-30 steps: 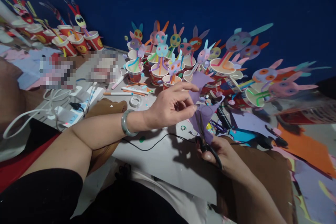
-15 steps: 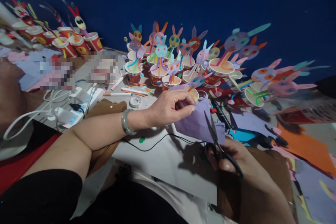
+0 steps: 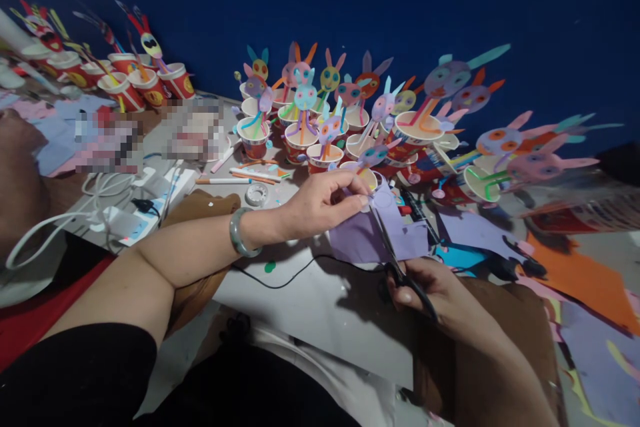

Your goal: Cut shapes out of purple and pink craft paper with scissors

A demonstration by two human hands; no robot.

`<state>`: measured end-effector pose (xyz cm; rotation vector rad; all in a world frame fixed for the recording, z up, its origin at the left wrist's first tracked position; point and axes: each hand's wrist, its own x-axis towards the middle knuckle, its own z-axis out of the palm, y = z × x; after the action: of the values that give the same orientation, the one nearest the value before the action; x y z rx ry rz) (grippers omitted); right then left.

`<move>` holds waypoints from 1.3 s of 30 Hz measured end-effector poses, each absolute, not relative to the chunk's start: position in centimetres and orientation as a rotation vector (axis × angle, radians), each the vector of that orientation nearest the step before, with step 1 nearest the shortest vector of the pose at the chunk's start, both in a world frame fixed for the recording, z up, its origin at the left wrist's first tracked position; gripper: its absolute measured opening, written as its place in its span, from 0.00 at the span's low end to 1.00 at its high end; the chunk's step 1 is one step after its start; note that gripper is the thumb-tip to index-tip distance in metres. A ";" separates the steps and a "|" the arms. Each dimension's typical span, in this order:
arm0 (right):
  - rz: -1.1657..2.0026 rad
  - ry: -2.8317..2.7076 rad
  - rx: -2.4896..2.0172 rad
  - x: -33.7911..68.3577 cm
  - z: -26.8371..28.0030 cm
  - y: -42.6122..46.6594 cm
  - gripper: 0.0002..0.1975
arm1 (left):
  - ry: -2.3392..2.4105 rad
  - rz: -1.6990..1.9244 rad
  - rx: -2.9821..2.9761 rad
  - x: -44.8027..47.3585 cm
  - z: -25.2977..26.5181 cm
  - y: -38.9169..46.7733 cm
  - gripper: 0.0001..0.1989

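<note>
Head view, centre of frame: purple paper [image 3: 357, 237], one sheet, edge pinched between thumb and fingers of the left hand [image 3: 323, 203]. Scissors [image 3: 395, 262], one pair, handles enclosed by the right hand [image 3: 435, 285], blades against the sheet. Drawn circle [image 3: 383, 198]: apparently not yet cut free. Eared figures [image 3: 305, 97]: several, assembled, in red cups [image 3: 255, 148], upper centre. Cup print: illegible.

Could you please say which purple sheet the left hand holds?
The purple sheet at the scissors' blades, pinched in the left hand; the purple paper farther right is in neither hand.
</note>
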<state>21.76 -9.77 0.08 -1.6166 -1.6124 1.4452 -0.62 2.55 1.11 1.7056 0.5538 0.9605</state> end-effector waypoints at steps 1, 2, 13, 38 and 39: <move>1.440 -1.609 -1.619 21.8 0.1 -9.8 0.31 | 0.558 0.954 1.693 -0.6 1.1 2.5 0.08; 1.439 -1.606 -1.616 21.8 0.1 -9.8 0.31 | 0.561 0.951 1.680 -0.6 1.1 2.5 0.08; 1.431 -1.612 -1.629 21.7 0.1 -9.7 0.31 | 0.532 0.887 1.606 -0.4 0.7 2.5 0.10; 1.487 -1.554 -1.474 21.1 -0.1 -9.6 0.30 | 0.534 0.912 1.641 -0.3 0.5 2.2 0.08; 1.480 -1.555 -1.475 21.0 -0.1 -9.6 0.31 | 0.546 0.878 1.606 -0.3 0.5 2.1 0.08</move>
<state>20.98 -9.57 -0.08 -1.4745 -1.5550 1.4802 -0.27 2.12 0.51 1.6062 0.5461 0.8777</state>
